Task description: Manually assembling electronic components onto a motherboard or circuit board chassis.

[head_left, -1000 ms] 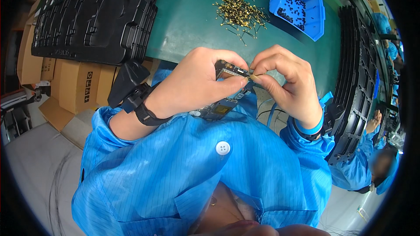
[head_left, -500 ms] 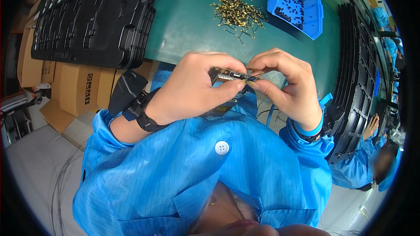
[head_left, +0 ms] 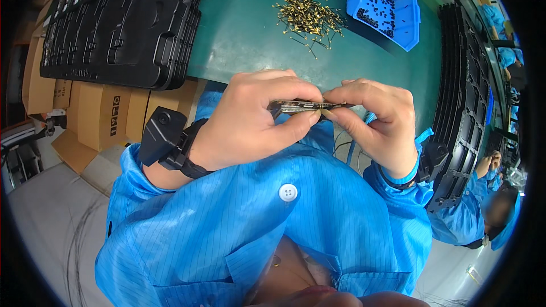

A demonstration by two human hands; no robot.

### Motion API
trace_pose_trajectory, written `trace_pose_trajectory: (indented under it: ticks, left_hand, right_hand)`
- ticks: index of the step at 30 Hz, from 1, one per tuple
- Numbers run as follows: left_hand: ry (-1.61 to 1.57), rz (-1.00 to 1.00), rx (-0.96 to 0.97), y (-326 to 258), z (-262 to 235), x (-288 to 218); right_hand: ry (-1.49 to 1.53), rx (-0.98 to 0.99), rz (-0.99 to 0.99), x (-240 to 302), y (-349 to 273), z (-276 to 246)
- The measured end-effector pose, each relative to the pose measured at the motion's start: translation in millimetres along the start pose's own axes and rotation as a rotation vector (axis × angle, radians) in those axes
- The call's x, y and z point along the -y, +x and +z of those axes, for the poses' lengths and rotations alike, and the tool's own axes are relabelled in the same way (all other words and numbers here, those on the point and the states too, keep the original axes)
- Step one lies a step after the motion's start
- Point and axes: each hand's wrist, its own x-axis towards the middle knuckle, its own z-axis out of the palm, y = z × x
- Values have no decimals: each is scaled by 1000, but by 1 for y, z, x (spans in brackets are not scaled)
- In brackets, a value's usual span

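My left hand [head_left: 256, 119] is closed on a circuit board [head_left: 301, 105], thumb below and fingers above. The board is held nearly edge-on above my lap, close to the green table's near edge. At the board's right end, my right hand [head_left: 375, 116] pinches with thumb and forefinger. A thin dark piece [head_left: 341, 106] shows between those fingertips, touching the board; its exact kind is too small to make out. Beyond my hands, a pile of thin black pieces with gold-coloured ends [head_left: 310, 17] lies on the green table [head_left: 239, 40].
A blue plastic bin [head_left: 412, 28] with small black parts stands at the back right. Stacked black trays [head_left: 131, 28] with boards rise at the left, more black trays [head_left: 455, 91] at the right. Cardboard boxes [head_left: 94, 113] sit lower left. A co-worker's sleeve [head_left: 460, 213] shows far right.
The board has been tilted so it now shows nearly edge-on. My right fingers have come down flatter against its right end. At far right, the co-worker's hands have shifted.
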Motion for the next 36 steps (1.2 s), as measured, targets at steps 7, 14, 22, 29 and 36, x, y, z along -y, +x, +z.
trace_pose_trajectory:
  ticks: [7, 14, 22, 29, 36]
  left_hand:
    - [-7, 12, 7, -2, -1, 0]
    - [-24, -52, 33, -3, -2, -1]
    - [-95, -103, 37, -4, 1, 0]
    - [-137, -174, 85, -5, 0, -1]
    - [-138, -197, 94, -5, 1, 0]
  right_hand:
    - [-3, 1, -9, 4, 0, 0]
    - [11, -6, -11, 5, -1, 1]
    - [38, -13, 40, 8, -5, 2]
    - [58, -37, 74, 7, -10, 5]
    - [75, -64, 82, 8, -11, 8]
